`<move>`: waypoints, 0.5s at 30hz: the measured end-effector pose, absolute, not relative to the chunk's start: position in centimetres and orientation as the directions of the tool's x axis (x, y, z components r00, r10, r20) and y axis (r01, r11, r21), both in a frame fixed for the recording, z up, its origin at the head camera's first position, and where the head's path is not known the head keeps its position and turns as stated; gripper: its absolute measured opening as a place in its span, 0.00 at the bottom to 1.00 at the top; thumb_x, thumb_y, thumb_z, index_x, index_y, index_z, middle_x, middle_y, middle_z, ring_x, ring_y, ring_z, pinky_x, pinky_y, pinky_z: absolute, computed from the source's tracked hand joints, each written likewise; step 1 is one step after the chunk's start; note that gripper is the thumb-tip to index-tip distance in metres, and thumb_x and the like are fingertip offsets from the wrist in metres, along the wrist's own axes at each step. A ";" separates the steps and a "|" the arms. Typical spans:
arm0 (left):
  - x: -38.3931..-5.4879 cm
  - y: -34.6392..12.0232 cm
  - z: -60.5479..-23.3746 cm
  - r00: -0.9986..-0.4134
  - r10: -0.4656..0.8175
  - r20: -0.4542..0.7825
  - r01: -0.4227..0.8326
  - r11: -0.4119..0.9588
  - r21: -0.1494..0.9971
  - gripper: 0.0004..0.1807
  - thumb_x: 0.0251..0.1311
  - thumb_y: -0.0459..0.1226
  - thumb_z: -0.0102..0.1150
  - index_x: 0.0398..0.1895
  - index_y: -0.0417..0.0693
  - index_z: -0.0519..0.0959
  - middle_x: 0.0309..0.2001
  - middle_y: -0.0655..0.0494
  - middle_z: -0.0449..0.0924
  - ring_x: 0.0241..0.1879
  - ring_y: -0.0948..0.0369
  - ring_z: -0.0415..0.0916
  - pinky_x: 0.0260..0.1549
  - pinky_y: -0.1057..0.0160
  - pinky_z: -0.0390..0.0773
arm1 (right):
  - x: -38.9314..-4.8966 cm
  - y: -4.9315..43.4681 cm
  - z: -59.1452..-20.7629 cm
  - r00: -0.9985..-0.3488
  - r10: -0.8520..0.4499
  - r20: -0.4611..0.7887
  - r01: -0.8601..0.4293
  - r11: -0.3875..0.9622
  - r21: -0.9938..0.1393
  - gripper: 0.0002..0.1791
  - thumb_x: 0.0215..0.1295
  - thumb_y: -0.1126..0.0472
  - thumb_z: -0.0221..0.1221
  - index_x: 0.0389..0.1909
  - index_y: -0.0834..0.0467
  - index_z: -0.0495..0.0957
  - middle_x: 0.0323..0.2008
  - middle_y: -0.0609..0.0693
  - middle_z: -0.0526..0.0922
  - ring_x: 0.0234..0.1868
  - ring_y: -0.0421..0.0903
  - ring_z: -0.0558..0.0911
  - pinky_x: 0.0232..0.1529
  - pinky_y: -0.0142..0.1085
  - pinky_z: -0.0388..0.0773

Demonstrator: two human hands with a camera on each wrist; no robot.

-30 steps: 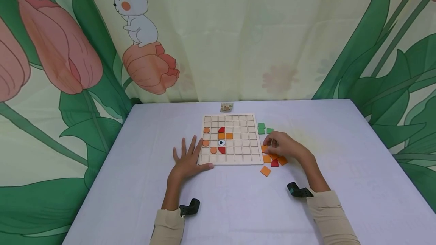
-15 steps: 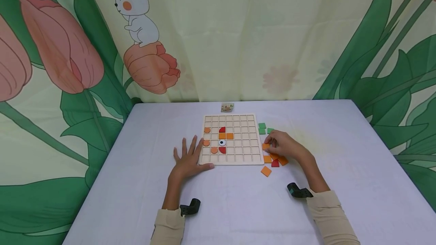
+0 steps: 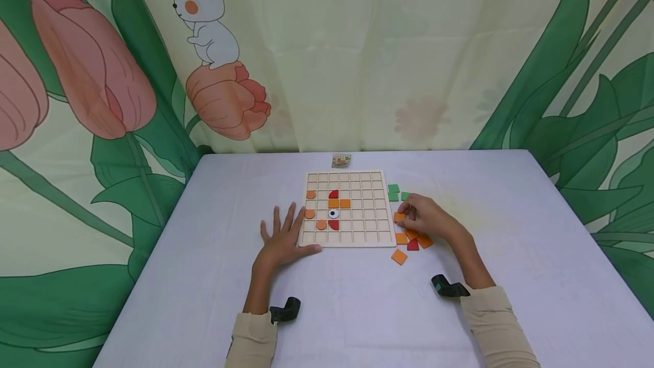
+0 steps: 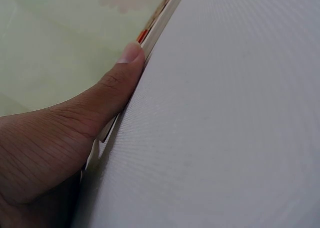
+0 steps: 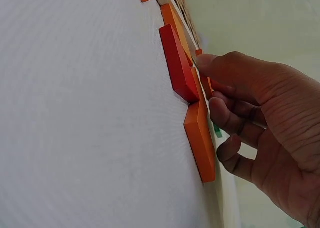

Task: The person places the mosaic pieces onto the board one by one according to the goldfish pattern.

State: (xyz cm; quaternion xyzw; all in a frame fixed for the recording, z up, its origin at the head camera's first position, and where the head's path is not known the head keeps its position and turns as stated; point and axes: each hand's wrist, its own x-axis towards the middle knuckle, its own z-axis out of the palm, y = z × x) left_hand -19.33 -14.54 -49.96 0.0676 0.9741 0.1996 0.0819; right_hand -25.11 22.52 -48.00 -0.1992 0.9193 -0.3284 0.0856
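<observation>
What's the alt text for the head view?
The right hand pinches an orange tile beside a gridded board holding coloured pieces; the left hand lies spread at the board's near-left corner. Loose tiles lie right of the board.

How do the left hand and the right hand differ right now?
The left hand has its fingers spread, while the right hand has its fingers curled. The left hand touches the grid board around its near left corner; the right hand pinches an orange tile. Both come from beige sleeves.
</observation>
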 end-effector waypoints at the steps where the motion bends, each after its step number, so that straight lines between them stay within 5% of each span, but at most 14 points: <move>1: -19.3 -14.5 -50.0 -0.977 0.165 -0.132 0.099 0.911 0.400 0.60 0.47 0.68 0.64 0.79 0.59 0.45 0.79 0.52 0.34 0.75 0.41 0.19 0.62 0.29 0.26 | -25.1 22.5 -48.0 -0.906 -0.423 -0.024 -0.311 0.704 -0.639 0.16 0.57 0.60 0.70 0.41 0.62 0.77 0.33 0.50 0.76 0.32 0.46 0.72 0.29 0.31 0.73; 15: -19.5 -14.7 -50.3 -0.977 0.170 -0.126 0.107 0.911 0.397 0.60 0.47 0.68 0.63 0.79 0.60 0.45 0.79 0.52 0.34 0.75 0.42 0.19 0.62 0.29 0.26 | -25.2 21.5 -48.0 -0.891 -0.454 0.020 -0.361 0.680 -0.639 0.15 0.57 0.60 0.70 0.41 0.61 0.79 0.31 0.48 0.75 0.34 0.46 0.73 0.32 0.31 0.75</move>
